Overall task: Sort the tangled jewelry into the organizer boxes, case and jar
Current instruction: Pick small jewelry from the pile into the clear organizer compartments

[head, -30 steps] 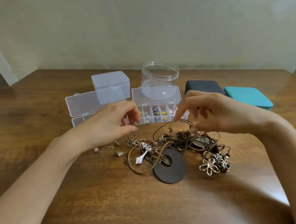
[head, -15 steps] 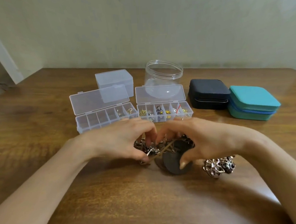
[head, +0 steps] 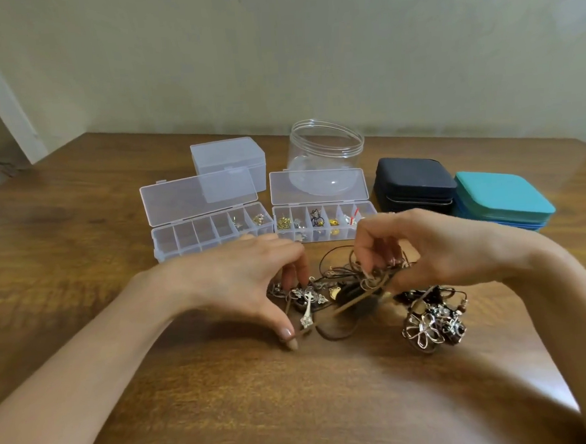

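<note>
A tangle of brown cords and metal pendants (head: 344, 294) lies on the wooden table (head: 295, 393). My left hand (head: 240, 280) rests over its left side and pinches a brown cord end near the table top. My right hand (head: 423, 248) grips a bunch of cords above the pile's right side. A silver flower pendant (head: 425, 330) lies at the right end. Behind stand two open compartment organizer boxes (head: 210, 233) (head: 322, 223) with small pieces inside, a clear jar (head: 325, 151), a black case (head: 414, 183) and a teal case (head: 503, 198).
A small closed clear box (head: 227, 157) sits behind the left organizer. A wall rises behind the table's far edge. Bare wood lies in front of the tangle and to the far left.
My right hand has lifted a bunch of cords off the pile. My left hand has pulled one cord end toward me. The dark disc pendant is now mostly hidden.
</note>
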### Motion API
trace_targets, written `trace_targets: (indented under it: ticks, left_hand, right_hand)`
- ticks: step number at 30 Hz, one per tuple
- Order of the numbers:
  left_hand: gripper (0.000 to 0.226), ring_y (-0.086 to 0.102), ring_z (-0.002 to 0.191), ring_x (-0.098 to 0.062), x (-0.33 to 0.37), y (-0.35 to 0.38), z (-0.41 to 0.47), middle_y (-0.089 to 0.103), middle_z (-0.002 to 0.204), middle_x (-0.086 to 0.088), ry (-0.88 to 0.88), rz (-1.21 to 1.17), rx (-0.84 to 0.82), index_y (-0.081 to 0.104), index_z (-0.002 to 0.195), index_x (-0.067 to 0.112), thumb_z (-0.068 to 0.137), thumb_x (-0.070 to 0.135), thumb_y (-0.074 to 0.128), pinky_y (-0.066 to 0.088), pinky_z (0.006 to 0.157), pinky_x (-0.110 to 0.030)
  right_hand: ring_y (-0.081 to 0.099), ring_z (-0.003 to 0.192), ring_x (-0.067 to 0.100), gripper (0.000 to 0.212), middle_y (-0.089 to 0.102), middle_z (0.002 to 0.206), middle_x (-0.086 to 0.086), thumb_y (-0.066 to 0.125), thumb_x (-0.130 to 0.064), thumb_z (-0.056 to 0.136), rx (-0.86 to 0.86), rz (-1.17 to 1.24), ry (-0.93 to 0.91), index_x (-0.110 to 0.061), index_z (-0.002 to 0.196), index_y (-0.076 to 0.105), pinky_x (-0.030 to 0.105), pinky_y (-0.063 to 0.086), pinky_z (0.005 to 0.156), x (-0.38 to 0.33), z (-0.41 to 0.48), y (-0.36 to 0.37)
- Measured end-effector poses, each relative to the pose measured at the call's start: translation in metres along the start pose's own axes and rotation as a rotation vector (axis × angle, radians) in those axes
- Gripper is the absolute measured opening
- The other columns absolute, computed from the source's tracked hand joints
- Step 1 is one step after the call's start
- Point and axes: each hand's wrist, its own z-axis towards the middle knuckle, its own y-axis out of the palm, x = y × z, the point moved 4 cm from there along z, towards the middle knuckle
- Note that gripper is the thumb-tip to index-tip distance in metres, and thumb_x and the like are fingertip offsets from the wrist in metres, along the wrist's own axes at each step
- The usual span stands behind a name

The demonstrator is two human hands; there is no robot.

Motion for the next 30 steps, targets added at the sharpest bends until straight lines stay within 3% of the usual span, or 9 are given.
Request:
trace_targets:
  ticks: [3,7,10,15,17,21,26,30]
  left_hand:
    - [0.061,0.040,0.096,0.005,0.001,0.001,0.000,0.045,0.105,0.019,0.020,-0.005,0.000,0.043,0.109,0.039,0.062,0.055,0.078,0.035,0.080,-0.008]
    - [0.058,0.039,0.095,0.009,0.000,0.002,0.001,0.044,0.100,0.021,0.044,-0.035,0.022,0.042,0.105,0.039,0.062,0.054,0.079,0.034,0.077,-0.006]
    - [0.065,0.033,0.102,0.013,-0.001,0.003,0.003,0.041,0.107,0.023,0.047,-0.054,0.051,0.039,0.112,0.038,0.063,0.053,0.078,0.032,0.081,-0.002]
    - [0.056,0.038,0.105,0.009,-0.002,0.002,0.003,0.042,0.109,0.024,0.063,-0.034,0.085,0.043,0.112,0.037,0.068,0.053,0.074,0.034,0.090,-0.009]
    - [0.047,0.038,0.103,0.009,-0.001,0.003,0.003,0.043,0.107,0.024,0.062,-0.025,0.061,0.043,0.106,0.039,0.071,0.052,0.073,0.034,0.090,-0.010]
    - [0.037,0.038,0.092,0.010,0.003,0.003,0.002,0.041,0.095,0.025,0.071,-0.080,0.043,0.040,0.089,0.040,0.074,0.044,0.073,0.034,0.076,-0.008]
    - [0.023,0.046,0.086,-0.002,0.004,-0.004,0.000,0.051,0.090,0.015,0.091,-0.157,0.090,0.048,0.082,0.032,0.081,0.029,0.071,0.039,0.074,-0.018]
    - [0.019,0.049,0.080,-0.002,0.003,-0.007,-0.002,0.056,0.085,0.012,0.071,-0.181,0.093,0.053,0.081,0.030,0.082,0.023,0.070,0.038,0.068,-0.013]
  right_hand:
    - [0.053,0.071,0.009,0.038,0.057,0.078,-0.011,0.085,-0.015,0.067,-0.190,0.051,0.046,-0.035,0.081,0.056,0.027,0.047,0.065,-0.002,-0.004,0.008]
    - [0.057,0.083,0.009,0.038,0.060,0.090,-0.010,0.087,-0.023,0.065,-0.352,0.033,0.082,-0.033,0.090,0.061,0.027,0.051,0.077,-0.002,-0.008,0.016]
    - [0.060,0.085,0.009,0.035,0.062,0.090,-0.010,0.083,-0.018,0.071,-0.317,-0.008,0.094,-0.035,0.093,0.062,0.037,0.053,0.080,-0.002,-0.005,0.016]
    - [0.063,0.079,0.013,0.031,0.066,0.085,-0.002,0.074,-0.005,0.080,0.081,-0.035,0.000,-0.034,0.084,0.064,0.040,0.054,0.075,-0.005,-0.001,-0.007]
    - [0.062,0.079,0.014,0.026,0.066,0.087,-0.002,0.075,-0.009,0.079,0.050,-0.009,-0.025,-0.033,0.087,0.068,0.035,0.054,0.073,-0.008,-0.004,-0.009]
    - [0.058,0.078,0.015,0.029,0.061,0.091,-0.001,0.076,-0.020,0.079,-0.242,-0.070,0.044,-0.036,0.102,0.068,0.031,0.050,0.070,-0.007,-0.002,0.015]
    - [0.057,0.067,0.006,0.015,0.063,0.080,-0.001,0.078,-0.024,0.075,-0.188,-0.067,0.141,-0.030,0.083,0.067,0.018,0.046,0.062,0.001,-0.004,0.008]
    - [0.053,0.064,0.007,0.020,0.061,0.077,0.003,0.077,-0.022,0.077,-0.198,-0.033,0.075,-0.031,0.092,0.068,0.015,0.041,0.060,-0.004,-0.008,0.004]
